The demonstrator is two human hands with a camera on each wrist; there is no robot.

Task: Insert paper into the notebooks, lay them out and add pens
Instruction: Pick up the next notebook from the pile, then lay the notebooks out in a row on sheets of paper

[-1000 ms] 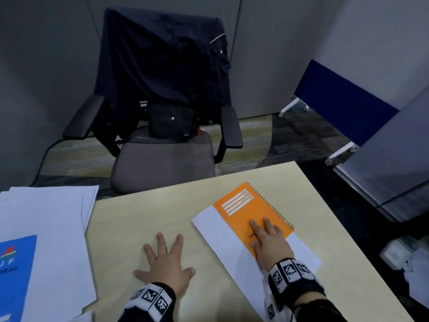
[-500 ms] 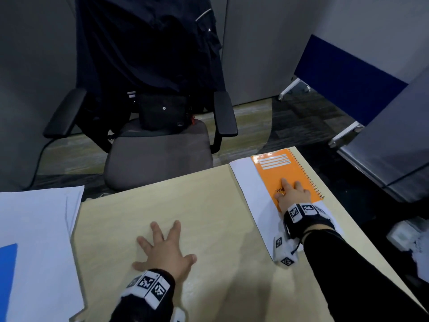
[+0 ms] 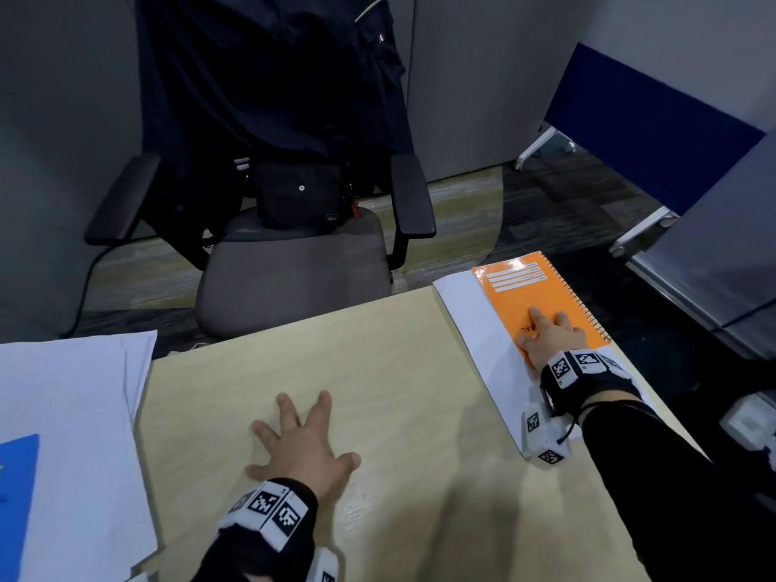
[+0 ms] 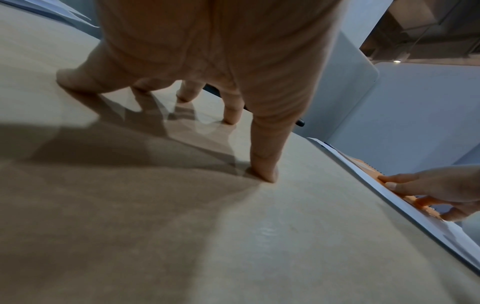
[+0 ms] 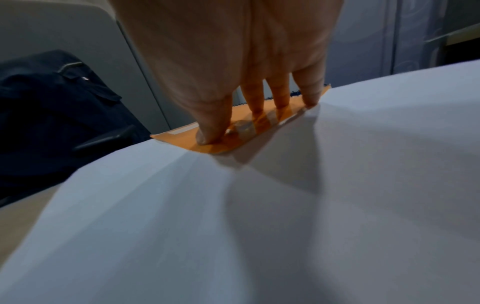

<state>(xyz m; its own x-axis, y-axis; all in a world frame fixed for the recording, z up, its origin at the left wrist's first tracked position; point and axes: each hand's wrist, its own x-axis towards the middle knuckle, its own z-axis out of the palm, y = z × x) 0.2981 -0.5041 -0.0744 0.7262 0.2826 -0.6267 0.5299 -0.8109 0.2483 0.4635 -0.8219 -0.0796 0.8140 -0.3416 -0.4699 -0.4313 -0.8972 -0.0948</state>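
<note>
An orange spiral notebook (image 3: 533,296) lies closed at the table's far right corner, with a white sheet of paper (image 3: 474,325) sticking out from under its left and near sides. My right hand (image 3: 546,336) presses flat on the orange cover with straight fingers (image 5: 210,131); the notebook (image 5: 182,136) and the paper (image 5: 233,216) fill the right wrist view. My left hand (image 3: 302,443) rests spread on the bare tabletop, fingertips (image 4: 265,170) down, holding nothing. The left wrist view catches the notebook's edge (image 4: 363,162) and the right hand (image 4: 428,185) at the right. No pens are visible.
A stack of white paper (image 3: 71,413) with a blue printed sheet (image 3: 17,485) lies at the table's left. Beyond the far table edge (image 3: 294,325) stands an office chair (image 3: 289,262) draped with a dark jacket and holding a black bag. Blue and grey partitions (image 3: 655,132) stand at right.
My right hand has slid the notebook and its paper from the table's middle right away to the far right corner and turned it straighter. The left hand has stayed flat on the table.
</note>
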